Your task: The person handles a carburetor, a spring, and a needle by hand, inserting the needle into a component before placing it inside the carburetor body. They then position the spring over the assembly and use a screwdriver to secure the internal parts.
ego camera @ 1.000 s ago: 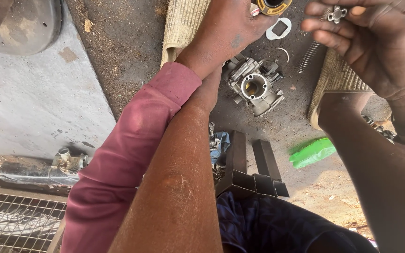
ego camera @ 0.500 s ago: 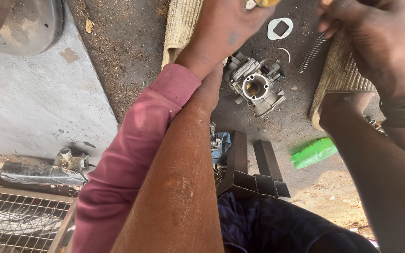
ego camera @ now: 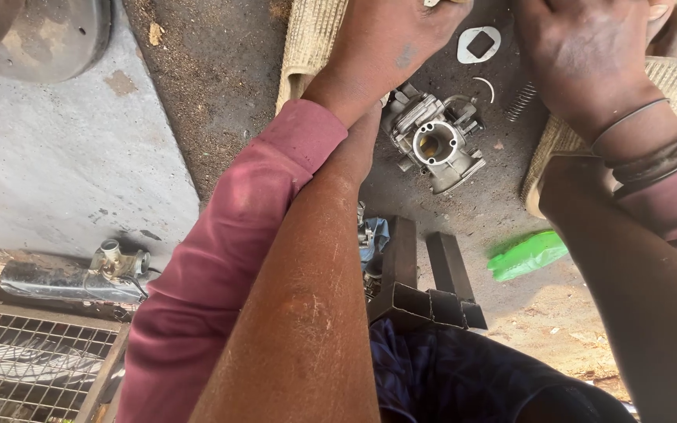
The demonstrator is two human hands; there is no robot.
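- Both hands have drifted up to the frame's top edge since a moment ago; the small part once in the right hand (ego camera: 589,55) is now out of sight.
- Left hand (ego camera: 393,39) shows knuckles only; I cannot tell either grip.
- Carburetor (ego camera: 432,141) lies on the dirt floor (ego camera: 221,86) just below them, bore up, beside a gasket plate (ego camera: 479,43) and spring (ego camera: 520,102).
- Small-parts handling seems underway; refitting calls for steady alignment over the body.

A rose-pink sleeve (ego camera: 221,266) covers the left arm, faded paler in patches. The right wrist wears dark brown bands (ego camera: 656,160) and a thin grey one. Below the left hand (ego camera: 389,39) lies a dull silver-grey metal carburettor (ego camera: 432,137) with a brass-yellow centre. Near it sit a pale grey flat gasket (ego camera: 479,45) and a dark grey spring (ego camera: 520,102). The ground (ego camera: 221,78) is dark brown dirt. A woven mat (ego camera: 311,39) is tan with fine ribbed lines. A bright green plastic piece (ego camera: 528,255) lies on sandy soil. The slab (ego camera: 56,157) is pale grey. Dark blue patterned cloth (ego camera: 448,368) shows at the bottom.
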